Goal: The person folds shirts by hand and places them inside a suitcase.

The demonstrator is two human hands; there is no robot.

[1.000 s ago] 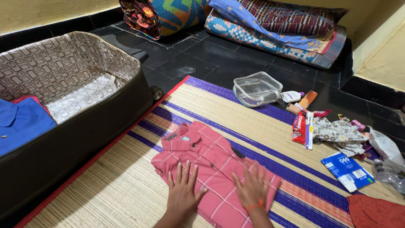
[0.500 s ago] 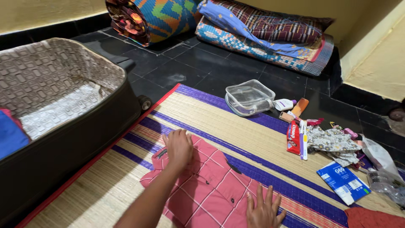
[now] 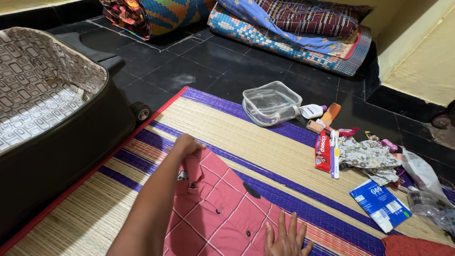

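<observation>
Two hands work a pink checked shirt (image 3: pixel 222 208) spread on the woven mat (image 3: pixel 265 142). Left hand (image 3: pixel 187 146) is clenched on the shirt's collar end; right hand (image 3: pixel 286 239) lies flat with fingers spread on its lower edge. Beyond the left hand an open suitcase (image 3: pixel 61 118) shows its patterned lining. Past the right hand sits an empty-looking clear zip pouch (image 3: pixel 271 102), just beside scattered toiletries (image 3: pixel 327 149).

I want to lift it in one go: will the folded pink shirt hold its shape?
Probably not: the pink shirt is thin cloth lying flat on the mat, likely light and floppy. The left hand grips its collar; unsupported folds may sag open.
</observation>
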